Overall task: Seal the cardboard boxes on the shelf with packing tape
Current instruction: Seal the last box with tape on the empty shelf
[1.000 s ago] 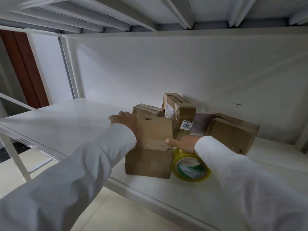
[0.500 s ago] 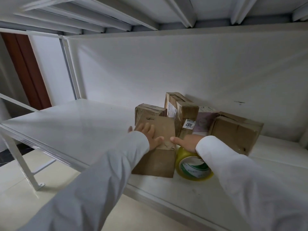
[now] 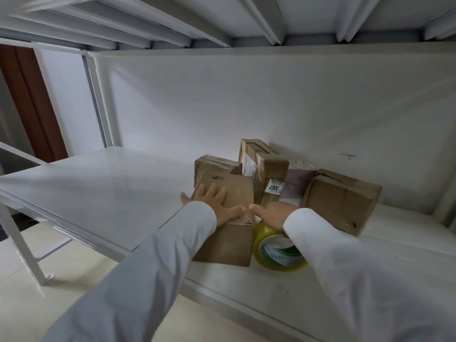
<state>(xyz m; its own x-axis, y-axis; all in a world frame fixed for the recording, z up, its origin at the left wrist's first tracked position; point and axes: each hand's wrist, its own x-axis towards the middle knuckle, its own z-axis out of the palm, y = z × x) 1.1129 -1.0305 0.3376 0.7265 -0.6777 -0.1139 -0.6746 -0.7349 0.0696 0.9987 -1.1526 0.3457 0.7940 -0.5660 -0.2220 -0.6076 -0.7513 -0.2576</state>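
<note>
Cardboard box [image 3: 228, 233] at the shelf [image 3: 103, 191] front is being pressed under my flat, released left hand [image 3: 217, 203] while my right hand [image 3: 270, 214] is gripping the tape roll [image 3: 277, 253] beside it; next I'm judging a strip needs pulling across the seam.

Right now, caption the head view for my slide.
Left hand presses flat on the front brown cardboard box; right hand holds the yellow packing-tape roll.

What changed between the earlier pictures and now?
The left hand moved from the far left edge of the front box onto its top and now presses flat there. The right hand stayed on the tape roll; the other boxes did not move.
</note>
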